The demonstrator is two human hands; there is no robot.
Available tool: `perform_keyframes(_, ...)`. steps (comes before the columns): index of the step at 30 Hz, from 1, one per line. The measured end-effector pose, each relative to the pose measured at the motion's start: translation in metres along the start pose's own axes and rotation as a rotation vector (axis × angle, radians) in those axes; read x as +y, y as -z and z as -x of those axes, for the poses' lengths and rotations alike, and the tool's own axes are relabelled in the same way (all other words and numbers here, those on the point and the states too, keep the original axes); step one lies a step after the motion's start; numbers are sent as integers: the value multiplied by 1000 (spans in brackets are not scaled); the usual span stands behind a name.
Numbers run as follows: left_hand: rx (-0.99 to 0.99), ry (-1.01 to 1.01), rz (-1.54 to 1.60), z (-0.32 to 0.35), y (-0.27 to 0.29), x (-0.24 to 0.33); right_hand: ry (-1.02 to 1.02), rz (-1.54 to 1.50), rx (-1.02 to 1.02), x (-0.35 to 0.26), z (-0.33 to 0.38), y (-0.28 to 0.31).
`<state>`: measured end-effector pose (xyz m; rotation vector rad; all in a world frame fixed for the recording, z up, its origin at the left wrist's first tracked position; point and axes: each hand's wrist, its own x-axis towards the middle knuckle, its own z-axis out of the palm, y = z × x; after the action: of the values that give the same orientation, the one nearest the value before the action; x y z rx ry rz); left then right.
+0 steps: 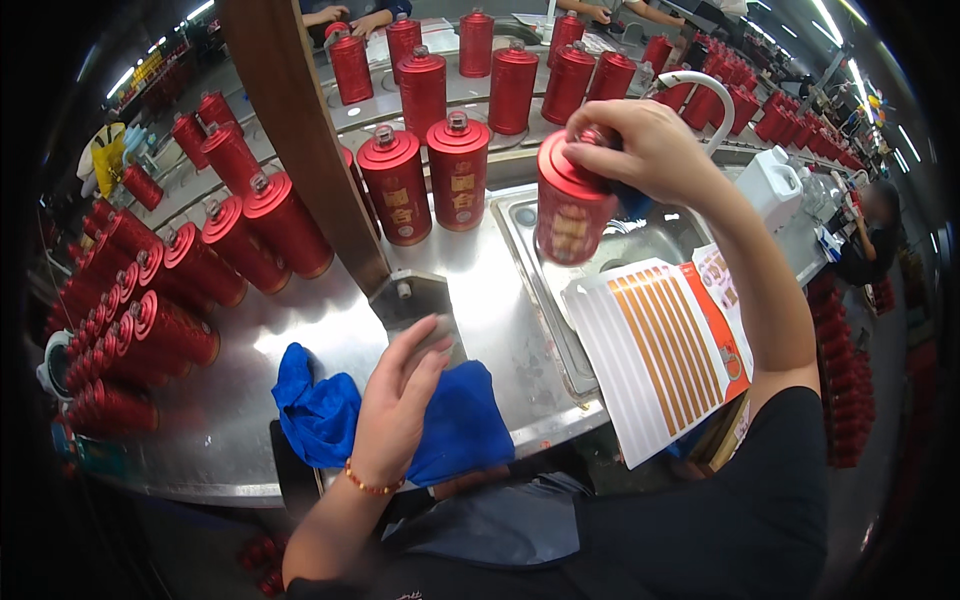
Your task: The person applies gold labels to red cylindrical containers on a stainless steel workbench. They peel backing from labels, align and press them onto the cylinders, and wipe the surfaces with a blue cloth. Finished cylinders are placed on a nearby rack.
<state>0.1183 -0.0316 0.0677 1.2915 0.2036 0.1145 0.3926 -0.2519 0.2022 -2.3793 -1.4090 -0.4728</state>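
Note:
My right hand (640, 150) grips a red bottle (572, 222) by its neck and clear stopper, holding it up over the left edge of the metal sink (530, 290). Gold markings show on the bottle's side, slightly blurred. My left hand (405, 395) is raised in front of me, fingers apart and holding nothing. Under and beside it, a blue cloth (462, 425) lies at the counter's front edge, with a crumpled blue cloth (315, 400) to its left. Two red bottles (458, 180) stand upright just left of the sink.
A sheet with gold-striped labels (655, 360) overlaps the sink's front. A brown post (310, 140) rises from the counter. Many red bottles (180, 325) crowd the left side. A white jug (770, 188) and curved white faucet (705, 85) stand right. Co-workers' hands (600, 12) show across the conveyor.

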Motion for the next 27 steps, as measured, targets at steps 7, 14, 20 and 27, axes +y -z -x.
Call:
perform_keyframes(7, 145, 23, 35, 31, 42, -11, -180, 152, -115, 87, -68, -66)
perform_keyframes(14, 305, 143, 171, 56, 68, -21, -240, 55, -129, 118, -95, -114)
perform_keyframes(20, 288, 121, 226, 50, 71, -29, -272, -42, -223, 136, -117, -121)
perform_keyframes(27, 271, 150, 157, 41, 70, -37, -238, -143, -345, 164, -136, -134)
